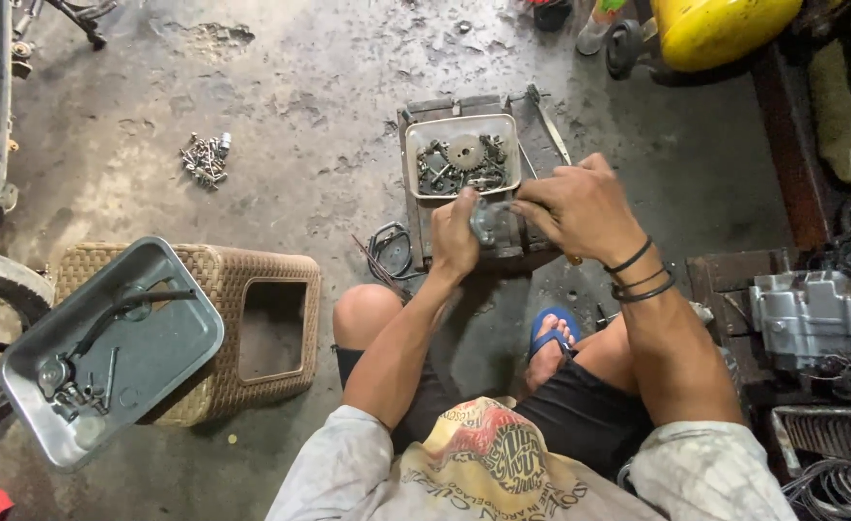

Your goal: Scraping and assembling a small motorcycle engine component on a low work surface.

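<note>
Far left of the fingers, a grey metal tray [170, 333] of small tools and bolts sits tilted on a wicker stool [271, 333], one corner hanging past the edge; a knock could, I judge, tip it and scatter the lot. Up and left of the fingers lies a loose heap of bolts [205, 158] on the concrete floor [310, 87], easy to lose or kick.

The left hand [454, 234] is closed around a small grey metal part [488, 220], which sits between both sets of fingers. Just above them is a pale tub of gears and sprockets [463, 154] on a low wooden stand [532, 130]. The right hand [580, 205] clamps the part's other side, fingers curled tight. If greasy, the part may slip and drop onto the stand or the sandalled foot [551, 338] below; pinched fingertips are the other risk
</note>
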